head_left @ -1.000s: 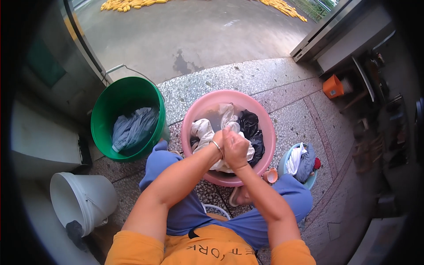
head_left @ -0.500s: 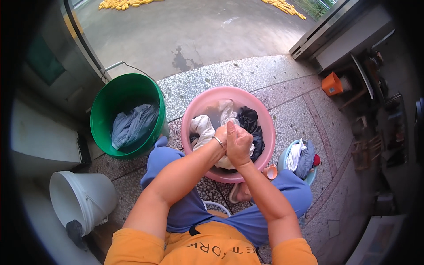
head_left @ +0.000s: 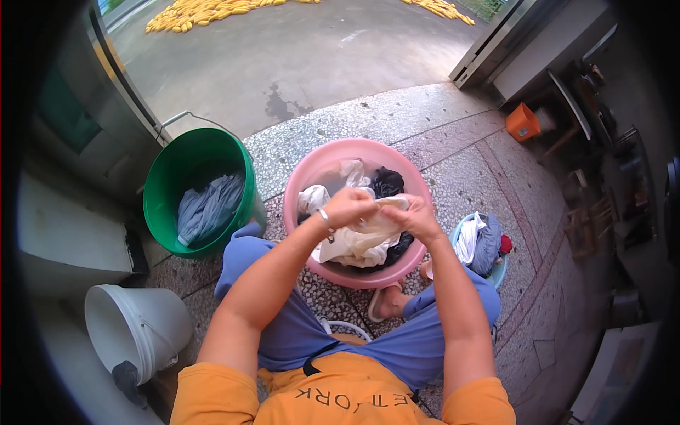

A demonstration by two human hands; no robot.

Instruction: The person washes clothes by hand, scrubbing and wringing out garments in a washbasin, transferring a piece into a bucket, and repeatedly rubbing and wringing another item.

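A cream-white garment (head_left: pixel 363 242) hangs between my two hands over the pink basin (head_left: pixel 292 205). My left hand (head_left: pixel 348 208) pinches its upper edge on one side, and a bracelet circles that wrist. On the other side my right hand (head_left: pixel 415 217) grips the same edge, fingers closed. Beneath and behind the garment, the basin holds cloudy water, a white cloth (head_left: pixel 314 199) at the left and a black cloth (head_left: pixel 387 183) at the back. The garment's lower part rests on the wet laundry; what lies under it is hidden.
A green bucket (head_left: pixel 150 195) with grey-blue cloth stands left, a white bucket (head_left: pixel 166 322) nearer. Right of my knee, a light-blue basin (head_left: pixel 500 273) holds white, grey and red cloths. An orange container (head_left: pixel 523 122) stands far right. Corn cobs (head_left: pixel 212 13) lie outside the doorway.
My hands, clasped together around bunched cloth before, have moved apart. The cream garment is now spread out between them, and my view has shifted slightly.
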